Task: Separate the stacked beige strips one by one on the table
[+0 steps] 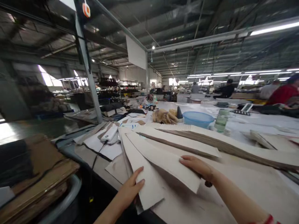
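Note:
My left hand [128, 189] grips the left edge of a small pile of long white strips [149, 189] near the table's front edge. Its thumb and a finger lie on top, and the other fingers are hidden below. My right hand [198, 168] is closed on the right edge of another long white strip [163, 158], thumb uppermost and fingers out of sight beneath. This strip's near end is raised above the table and partly overlaps the left pile. Behind my right hand, thick stacks of similar strips [177, 138] with grey-brown edges lie across the table. The exact material cannot be made out.
Beyond the stacks are a blue basin [198, 119], tan work gloves [164, 116] and a clear greenish container [221, 120]. A white device [111, 133] with a black cable lies left. Cardboard [51, 165] sits over a grey bin [67, 199]. Other people work far right.

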{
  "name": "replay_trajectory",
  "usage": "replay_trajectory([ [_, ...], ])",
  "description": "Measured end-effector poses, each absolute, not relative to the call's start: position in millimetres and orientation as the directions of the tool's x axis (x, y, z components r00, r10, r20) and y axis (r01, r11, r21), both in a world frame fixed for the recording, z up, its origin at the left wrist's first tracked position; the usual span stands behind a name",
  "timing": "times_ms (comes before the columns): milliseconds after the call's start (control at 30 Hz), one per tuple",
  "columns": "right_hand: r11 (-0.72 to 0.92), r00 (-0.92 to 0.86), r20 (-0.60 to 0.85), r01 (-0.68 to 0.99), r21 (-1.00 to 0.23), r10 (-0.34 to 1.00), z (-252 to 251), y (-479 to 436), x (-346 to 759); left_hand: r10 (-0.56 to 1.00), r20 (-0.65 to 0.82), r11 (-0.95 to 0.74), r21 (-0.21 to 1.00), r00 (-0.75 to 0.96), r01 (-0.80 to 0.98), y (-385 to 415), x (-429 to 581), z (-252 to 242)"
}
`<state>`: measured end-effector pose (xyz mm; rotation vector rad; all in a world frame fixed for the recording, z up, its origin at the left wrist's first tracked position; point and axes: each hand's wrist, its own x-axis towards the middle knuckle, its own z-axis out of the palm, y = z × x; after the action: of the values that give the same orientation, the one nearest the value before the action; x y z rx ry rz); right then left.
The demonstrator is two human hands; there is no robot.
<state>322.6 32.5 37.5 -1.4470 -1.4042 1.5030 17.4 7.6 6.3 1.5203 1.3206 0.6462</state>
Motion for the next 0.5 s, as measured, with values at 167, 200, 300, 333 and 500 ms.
replay_trajectory([
  [167, -0.286, -0.267, -0.335, 0.206, -0.936, 0.904, 19.4, 27.3, 311.5, 0.963, -0.069, -0.092, 0.822, 0.259, 0.562, 13.5, 12.1, 14.5],
  [200, -0.295, -0.276, -0.345, 0.207, -0.933, 0.897, 16.2, 24.5, 312.2, 0.973, -0.043, -0.106, 0.789, 0.227, 0.606, 14.1, 4.7, 15.2],
  [300, -0.310, -0.293, -0.355, 0.191, -0.931, 0.888, 12.0, 16.5, 320.1, 0.995, -0.024, -0.045, 0.751, 0.096, 0.659, 16.0, -20.5, 13.1],
  [333, -0.319, -0.281, -0.358, 0.174, -0.932, 0.890, 11.7, 14.7, 322.9, 0.998, -0.042, -0.001, 0.775, 0.053, 0.632, 16.7, -27.3, 11.1],
  [500, -0.403, -0.141, -0.414, 0.101, -0.910, 0.899, 7.6, 8.7, 316.9, 0.982, -0.177, 0.188, 0.954, -0.071, 0.234, 17.1, -35.6, 5.7],
])
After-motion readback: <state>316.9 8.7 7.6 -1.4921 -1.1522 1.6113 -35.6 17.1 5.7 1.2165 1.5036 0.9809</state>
